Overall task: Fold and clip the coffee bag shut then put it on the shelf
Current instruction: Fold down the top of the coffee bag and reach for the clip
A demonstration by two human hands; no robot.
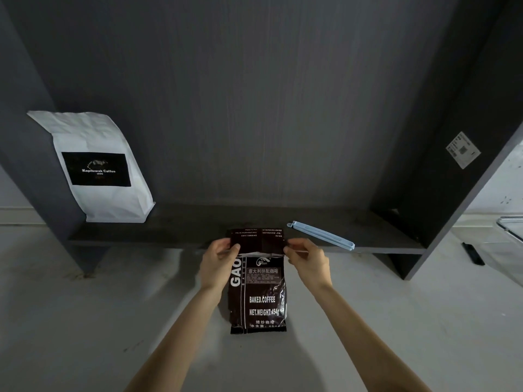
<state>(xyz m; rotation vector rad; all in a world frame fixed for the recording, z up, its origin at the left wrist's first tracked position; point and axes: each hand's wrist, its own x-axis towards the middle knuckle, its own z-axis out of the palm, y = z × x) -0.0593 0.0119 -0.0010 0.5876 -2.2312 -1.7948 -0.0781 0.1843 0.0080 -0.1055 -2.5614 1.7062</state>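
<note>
A dark brown coffee bag (261,298) with white print "BAKED.COFFEE" lies flat on the pale counter in front of the shelf. Its top flap is folded over toward me. My left hand (218,263) pinches the flap's left end and my right hand (307,261) pinches its right end. A long light-blue bag clip (322,235) lies on the dark shelf board (184,230), just beyond and to the right of my right hand, not touched by either hand.
A white coffee bag (99,168) with a black label stands at the shelf's left end against the side panel. The shelf's dark right side panel (452,179) carries a small white sticker. A black object (473,253) and a clear container edge (509,226) lie at the far right.
</note>
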